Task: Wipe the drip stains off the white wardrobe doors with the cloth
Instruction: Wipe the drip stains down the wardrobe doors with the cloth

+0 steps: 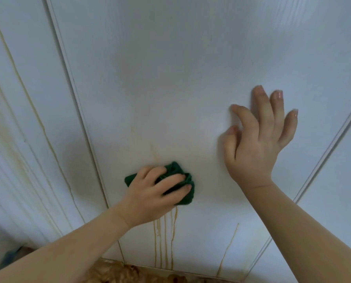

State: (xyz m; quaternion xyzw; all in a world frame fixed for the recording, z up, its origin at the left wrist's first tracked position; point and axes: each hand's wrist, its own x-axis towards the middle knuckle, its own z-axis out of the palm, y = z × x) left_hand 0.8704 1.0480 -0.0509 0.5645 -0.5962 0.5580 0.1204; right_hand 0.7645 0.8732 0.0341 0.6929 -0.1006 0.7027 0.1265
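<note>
A white wardrobe door (170,78) fills the view. My left hand (150,197) grips a bunched dark green cloth (182,176) and presses it against the door's lower middle. Brown drip stains (164,242) run down the door just below the cloth, and one more thin brown streak (229,246) lies to their right. Faint yellowish smears (150,148) show above the cloth. My right hand (256,144) rests on the door to the right of the cloth, fingers spread and lightly bent, holding nothing.
The neighbouring door on the left (17,139) carries long yellowish drip lines (41,127). Raised trim strips (82,119) border the middle door, with another trim strip (324,160) at the right. A brown patterned floor (129,272) shows along the bottom edge.
</note>
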